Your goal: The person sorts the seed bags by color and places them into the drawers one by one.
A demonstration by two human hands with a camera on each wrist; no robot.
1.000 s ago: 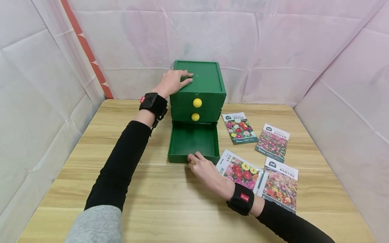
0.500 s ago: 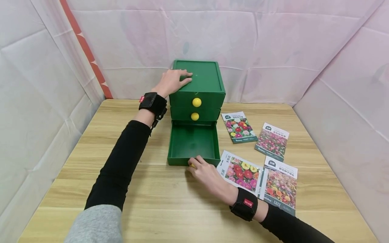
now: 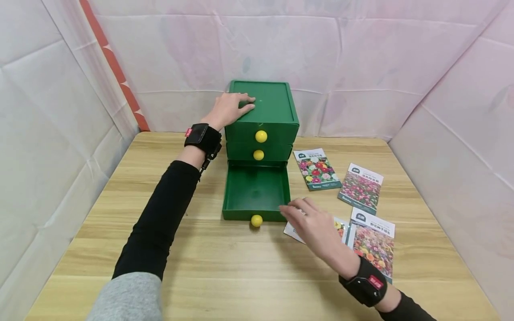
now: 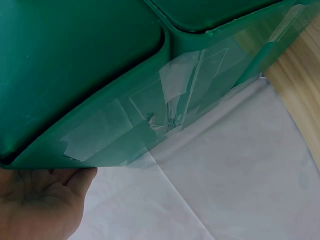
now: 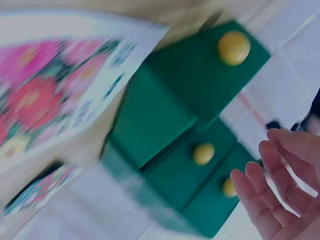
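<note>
From the head camera, a pale wooden plank-patterned tabletop (image 3: 225,263) filled the lower half of the scene, walled on three sides by crumpled white sheeting (image 3: 361,67) with faint pink blotches; an orange-and-white strip (image 3: 116,71) ran slantwise down the back left corner. At the back middle stood a green plastic three-drawer cabinet (image 3: 263,111) with round yellow knobs. Its bottom drawer (image 3: 256,189) was pulled fully out toward the person, showing a bare green floor, with its yellow knob (image 3: 256,220) at the front edge. The left hand (image 3: 230,109) lay flat on the cabinet's top, fingers straight and pressed down. The right hand (image 3: 315,225) hovered just right of the open drawer's front corner, fingers loosely spread and gripping nothing, above the nearest flower-printed seed packet (image 3: 295,232), which it partly hid. Three more flower-printed seed packets lay to the right on the wood: one (image 3: 317,169) beside the cabinet, one (image 3: 360,188) further right, one (image 3: 371,243) near the right wrist. Both arms wore black sleeves and black wrist straps.

The left wrist camera showed the cabinet's green side (image 4: 75,65) close up, with clear tape patches, the white sheeting beyond, and part of the palm (image 4: 37,205) under its edge.

The right wrist camera, blurred, showed spread fingers (image 5: 280,185) in the air, the drawer front with its knob (image 5: 234,48), two further knobs behind, and a packet (image 5: 55,85) close by.
</note>
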